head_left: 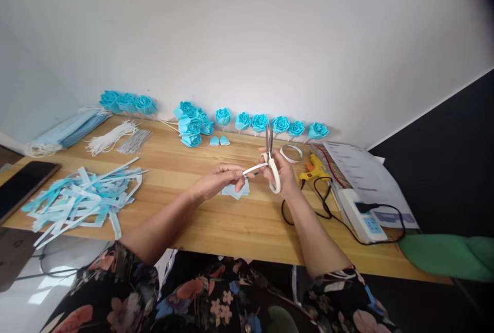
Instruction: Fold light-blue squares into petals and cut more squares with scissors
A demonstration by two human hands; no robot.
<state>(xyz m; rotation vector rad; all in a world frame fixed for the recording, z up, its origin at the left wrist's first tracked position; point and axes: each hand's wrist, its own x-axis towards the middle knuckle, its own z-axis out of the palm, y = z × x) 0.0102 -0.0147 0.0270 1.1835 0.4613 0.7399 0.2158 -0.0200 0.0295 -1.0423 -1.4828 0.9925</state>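
Note:
My right hand (283,172) is closed round the white handles of a pair of scissors (269,158), whose blades point up and away. My left hand (221,178) pinches a thin white strip (254,169) that reaches across to the scissor handles. Just under both hands, small light blue cut pieces (235,190) lie on the wooden table (231,225).
Blue fabric roses (266,123) line the wall. A heap of blue and white strips (83,199) lies left, with white loops (110,138) and stacked masks (67,132) behind. A tape roll (291,153), yellow glue gun (314,170), black cable, white device (363,220) and papers sit right. A dark phone (23,183) lies far left.

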